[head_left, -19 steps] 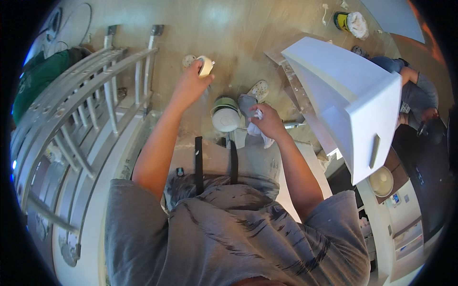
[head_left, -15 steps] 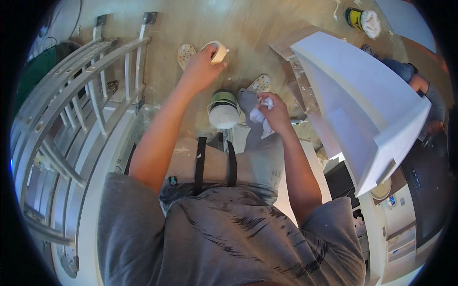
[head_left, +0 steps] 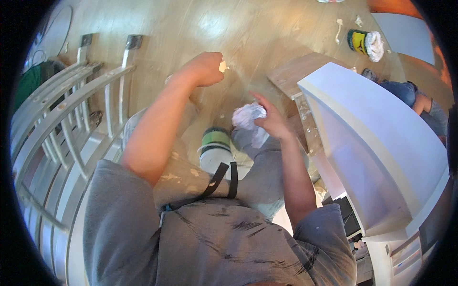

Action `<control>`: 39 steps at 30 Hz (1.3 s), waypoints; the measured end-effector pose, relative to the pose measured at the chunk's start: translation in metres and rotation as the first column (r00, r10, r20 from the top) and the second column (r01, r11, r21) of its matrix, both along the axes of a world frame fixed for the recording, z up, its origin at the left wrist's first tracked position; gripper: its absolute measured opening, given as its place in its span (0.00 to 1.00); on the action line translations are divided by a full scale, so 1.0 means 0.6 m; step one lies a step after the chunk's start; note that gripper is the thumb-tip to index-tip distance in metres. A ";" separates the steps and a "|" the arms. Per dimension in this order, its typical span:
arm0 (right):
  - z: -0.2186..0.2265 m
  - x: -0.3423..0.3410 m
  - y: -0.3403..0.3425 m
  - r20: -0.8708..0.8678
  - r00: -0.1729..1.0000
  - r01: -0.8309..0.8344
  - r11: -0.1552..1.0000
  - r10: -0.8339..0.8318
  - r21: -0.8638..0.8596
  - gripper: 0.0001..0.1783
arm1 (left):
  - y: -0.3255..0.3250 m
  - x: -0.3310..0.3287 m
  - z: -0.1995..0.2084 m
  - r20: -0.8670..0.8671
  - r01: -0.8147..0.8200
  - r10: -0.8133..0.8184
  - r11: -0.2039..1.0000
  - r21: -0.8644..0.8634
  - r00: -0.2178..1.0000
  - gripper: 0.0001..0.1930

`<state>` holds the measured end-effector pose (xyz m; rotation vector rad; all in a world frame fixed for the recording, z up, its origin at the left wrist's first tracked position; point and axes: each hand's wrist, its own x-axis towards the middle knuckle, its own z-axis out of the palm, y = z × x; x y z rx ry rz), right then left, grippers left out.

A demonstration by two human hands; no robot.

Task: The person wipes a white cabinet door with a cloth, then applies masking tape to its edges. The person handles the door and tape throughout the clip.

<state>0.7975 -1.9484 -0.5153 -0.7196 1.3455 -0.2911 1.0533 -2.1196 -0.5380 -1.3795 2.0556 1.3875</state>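
Observation:
My left hand [head_left: 204, 69] reaches out over the floor, its fingers closed round a roll of masking tape [head_left: 223, 66]. Only a small cream-coloured edge of the roll shows past the knuckles. To the right and nearer, my right hand [head_left: 273, 120] grips a crumpled bundle of thin white plastic sheeting [head_left: 248, 115] between thumb and fingers. The index finger stretches forward, and part of the bundle hangs below the hand. Between my legs, under the two hands, stands a bucket [head_left: 215, 143] with a green band and a pale lid.
A metal ladder [head_left: 90, 81] runs along my left. At my right rises a large white curved panel [head_left: 367, 124] beside a wooden board [head_left: 305, 71]. A yellow and dark green can [head_left: 359, 42] lies at the far right. Another person's leg [head_left: 422, 102] shows behind the panel.
My left hand has turned over, hiding most of the tape roll. My right hand has shifted slightly nearer and left, and its bundle looks fuller. The whole view has shifted.

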 end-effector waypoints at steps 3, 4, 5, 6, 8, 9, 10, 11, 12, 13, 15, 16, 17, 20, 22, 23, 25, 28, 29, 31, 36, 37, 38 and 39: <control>-0.051 0.005 0.001 0.337 0.935 0.094 0.993 -0.112 0.069 0.43 | -0.046 -0.008 0.051 -0.051 0.033 -0.037 0.996 -0.078 0.998 0.21; -0.063 0.011 -0.009 0.358 0.931 0.068 0.998 -0.070 0.017 0.42 | -0.062 -0.006 0.067 -0.054 0.036 -0.040 0.996 -0.084 0.998 0.21; -0.072 0.017 -0.024 0.371 0.928 0.042 0.998 -0.022 -0.045 0.40 | -0.076 0.003 0.077 -0.043 0.038 -0.042 0.993 -0.110 0.998 0.20; -0.071 0.020 -0.043 0.368 0.928 -0.012 0.995 0.049 -0.102 0.39 | -0.089 0.012 0.084 -0.037 0.047 -0.053 0.989 -0.141 0.998 0.20; -0.055 0.021 -0.081 0.309 0.932 -0.106 0.958 0.189 -0.268 0.37 | -0.112 0.025 0.117 -0.042 0.088 -0.100 0.967 -0.238 0.994 0.20; -0.038 0.019 -0.098 0.247 0.931 -0.166 0.915 0.268 -0.369 0.36 | -0.123 0.036 0.129 -0.103 0.053 -0.083 0.964 -0.262 0.991 0.19; -0.017 0.016 -0.112 0.260 0.938 -0.117 0.915 0.230 -0.385 0.36 | -0.132 0.046 0.138 -0.155 0.015 -0.061 0.959 -0.283 0.986 0.19; 0.007 0.014 -0.115 0.286 0.941 -0.055 0.917 0.179 -0.395 0.35 | -0.144 0.046 0.157 -0.183 0.017 -0.074 0.955 -0.296 0.980 0.19; 0.031 0.015 -0.106 0.327 0.936 0.012 0.920 0.128 -0.393 0.35 | -0.145 0.050 0.173 -0.201 0.023 -0.085 0.955 -0.295 0.976 0.19; 0.057 0.011 -0.089 0.303 0.949 0.067 0.886 0.085 -0.460 0.34 | -0.142 0.058 0.170 -0.289 -0.018 -0.059 0.966 -0.259 0.956 0.22; 0.114 0.016 -0.048 0.280 0.960 0.175 0.799 -0.009 -0.576 0.33 | -0.113 0.069 0.186 -0.446 -0.086 0.050 0.994 -0.062 0.893 0.23; 0.158 0.009 -0.021 0.231 0.973 0.146 0.780 -0.002 -0.609 0.30 | -0.088 0.069 0.198 -0.500 -0.112 0.149 0.988 0.103 0.853 0.22; 0.172 -0.005 0.010 0.246 0.963 0.249 0.716 -0.112 -0.652 0.28 | -0.065 0.054 0.217 -0.523 -0.078 0.129 0.990 0.119 0.843 0.22; 0.222 -0.031 0.115 0.228 0.861 0.479 0.572 -0.454 -0.666 0.22 | 0.022 -0.012 0.254 -0.668 0.015 0.107 0.985 0.174 0.736 0.25; 0.239 -0.025 0.172 0.493 0.594 0.774 0.284 -0.636 -0.566 0.22 | 0.118 -0.066 0.281 -0.799 -0.033 0.160 0.984 0.173 0.580 0.25; 0.247 -0.020 0.190 0.610 0.428 0.870 0.122 -0.667 -0.477 0.22 | 0.163 -0.091 0.300 -0.852 -0.063 0.183 0.983 0.175 0.490 0.25; 0.261 0.006 0.219 0.677 0.308 0.923 0.038 -0.669 -0.383 0.26 | 0.241 -0.127 0.332 -0.893 0.032 0.000 0.999 0.016 0.450 0.25; 0.264 0.047 0.260 0.771 0.337 0.935 0.094 -0.541 -0.343 0.31 | 0.331 -0.183 0.365 -0.654 0.121 -0.428 0.879 -0.460 0.623 0.24; 0.260 0.051 0.273 0.723 0.378 0.905 0.066 -0.578 -0.421 0.33 | 0.355 -0.196 0.367 -0.623 0.117 -0.469 0.847 -0.519 0.626 0.24; 0.270 0.043 0.309 0.606 0.446 0.820 0.029 -0.659 -0.572 0.37 | 0.404 -0.219 0.375 -0.563 0.102 -0.536 0.775 -0.623 0.629 0.24; 0.273 -0.046 0.408 0.661 0.274 0.831 -0.174 -0.698 -0.529 0.36 | 0.471 -0.262 0.419 -0.495 0.204 -0.677 0.680 -0.705 0.546 0.29; 0.266 -0.069 0.422 0.734 0.167 0.870 -0.252 -0.658 -0.424 0.34 | 0.471 -0.261 0.416 -0.521 0.193 -0.657 0.703 -0.684 0.545 0.28; 0.256 -0.092 0.436 0.793 0.055 0.893 -0.324 -0.607 -0.311 0.33 | 0.462 -0.253 0.409 -0.547 0.182 -0.636 0.726 -0.663 0.544 0.27; 0.241 -0.116 0.457 0.789 -0.048 0.901 -0.368 -0.612 -0.230 0.31 | 0.450 -0.246 0.399 -0.578 0.177 -0.614 0.752 -0.635 0.538 0.26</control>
